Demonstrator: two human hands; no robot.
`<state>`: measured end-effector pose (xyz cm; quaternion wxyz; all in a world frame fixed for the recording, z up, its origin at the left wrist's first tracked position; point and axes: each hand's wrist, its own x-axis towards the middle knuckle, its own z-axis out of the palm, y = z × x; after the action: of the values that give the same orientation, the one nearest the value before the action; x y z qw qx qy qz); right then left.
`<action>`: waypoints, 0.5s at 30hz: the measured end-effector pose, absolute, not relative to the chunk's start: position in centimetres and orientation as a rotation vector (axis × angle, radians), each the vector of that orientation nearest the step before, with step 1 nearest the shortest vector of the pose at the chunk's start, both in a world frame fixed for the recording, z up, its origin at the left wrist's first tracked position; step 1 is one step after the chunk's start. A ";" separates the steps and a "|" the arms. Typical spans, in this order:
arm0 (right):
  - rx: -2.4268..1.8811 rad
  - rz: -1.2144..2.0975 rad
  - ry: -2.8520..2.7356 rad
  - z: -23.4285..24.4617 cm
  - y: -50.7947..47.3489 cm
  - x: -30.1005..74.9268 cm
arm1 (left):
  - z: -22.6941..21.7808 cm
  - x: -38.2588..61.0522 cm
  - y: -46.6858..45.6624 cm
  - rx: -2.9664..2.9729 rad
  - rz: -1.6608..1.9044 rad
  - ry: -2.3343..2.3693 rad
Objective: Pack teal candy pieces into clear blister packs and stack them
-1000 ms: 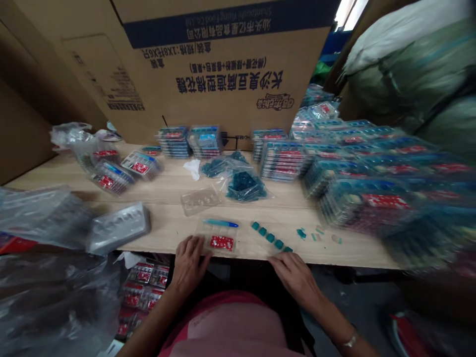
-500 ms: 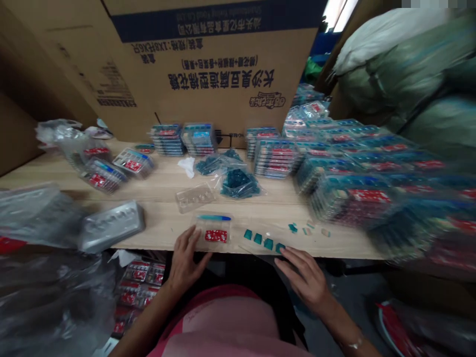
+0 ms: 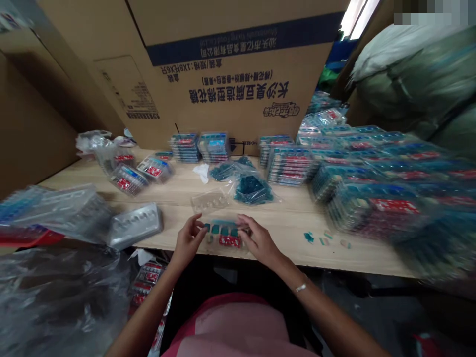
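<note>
My left hand and my right hand are at opposite ends of a clear plastic tray near the table's front edge. Fingers and thumb of each hand close on its ends. A row of teal pieces sits across it, with a red printed packet in front of the row and a blue strip behind. How the clear layers fit together is hard to make out. Behind them lies another clear tray, beside an open bag of teal pieces.
Loose teal and pale bits lie to the right. Stacks of filled packs crowd the right side; more stand before a large carton. Grey-clear trays are stacked at left, near a plastic bag.
My right hand has moved left to the tray beside my left hand. The teal row, earlier on the table at right, now lies over the red packet. The view has shifted left.
</note>
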<state>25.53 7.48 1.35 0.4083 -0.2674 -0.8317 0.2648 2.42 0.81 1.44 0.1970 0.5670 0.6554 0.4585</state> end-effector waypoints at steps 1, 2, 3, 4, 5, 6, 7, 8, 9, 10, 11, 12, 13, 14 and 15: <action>-0.737 0.692 -2.090 0.3 8.5 25.0 | 0.9 2.1 1.6 1.570 1.231 1.876; -0.787 0.686 -2.090 -0.7 9.5 24.6 | 0.3 2.0 2.3 1.569 1.174 1.923; -0.825 0.674 -2.095 -1.6 10.3 24.3 | -0.2 1.8 2.8 1.579 1.126 1.962; -0.853 0.669 -2.106 -2.3 11.0 24.2 | -0.7 1.8 3.1 1.590 1.099 1.983; -0.872 0.679 -2.127 -2.6 11.4 24.1 | -1.1 1.9 3.2 1.600 1.093 1.989; -0.886 0.699 -2.162 -2.7 11.7 24.0 | -1.4 2.0 3.2 1.615 1.097 1.991; -0.902 0.711 -2.214 -2.4 11.8 23.9 | -1.6 2.1 3.1 1.639 1.095 2.001; -0.923 0.702 -2.281 -1.9 11.6 23.8 | -1.8 2.3 2.9 1.674 1.089 2.020; -0.944 0.670 -2.361 -1.3 11.3 23.6 | -2.0 2.5 2.7 1.719 1.084 2.045; -0.962 0.620 -2.439 -0.6 10.8 23.4 | -2.2 2.6 2.6 1.770 1.079 2.074; -0.964 0.566 -2.516 0.0 10.2 23.2 | -2.4 2.8 2.5 1.817 1.078 2.104; -0.943 0.527 -2.584 0.5 9.6 22.9 | -2.6 2.9 2.5 1.853 1.081 2.132; -0.904 0.517 -2.643 0.9 9.1 22.7 | -2.8 3.0 2.5 1.877 1.086 2.156; -0.857 0.527 -2.698 1.1 8.6 22.5 | -3.0 3.1 2.6 1.892 1.092 2.171; -0.822 0.551 -2.738 1.3 8.4 22.4 | -3.2 3.1 2.7 1.897 1.095 2.177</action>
<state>22.40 8.35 1.27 0.1147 -0.2804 -0.9343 0.1879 3.08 2.67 -3.17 0.0269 0.6140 0.7046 0.3546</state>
